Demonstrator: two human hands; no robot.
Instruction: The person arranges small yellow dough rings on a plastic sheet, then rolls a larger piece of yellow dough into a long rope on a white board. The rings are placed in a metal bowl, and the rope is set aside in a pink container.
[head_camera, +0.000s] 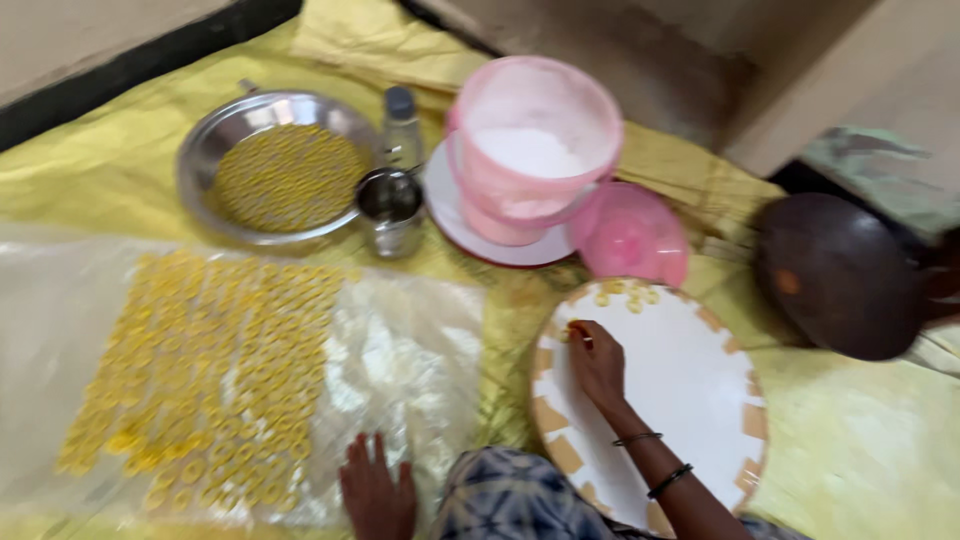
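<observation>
Right hand (597, 362) on yellow ring (577, 331)

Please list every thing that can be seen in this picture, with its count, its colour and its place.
yellow cloth: one, covers the floor
clear plastic sheet: one, left
small rings: many, yellow, on the sheet
steel bowl: one, rings inside, top left
steel cup: one, beside the bowl
small bottle: one, clear, behind the cup
pink bucket: one, white powder inside, on a white plate
pink lid: one, beside the bucket
round tray: one, white, right
dark round pan: one, far right
left hand: on the sheet
right hand: on the tray, fingers at a ring
</observation>
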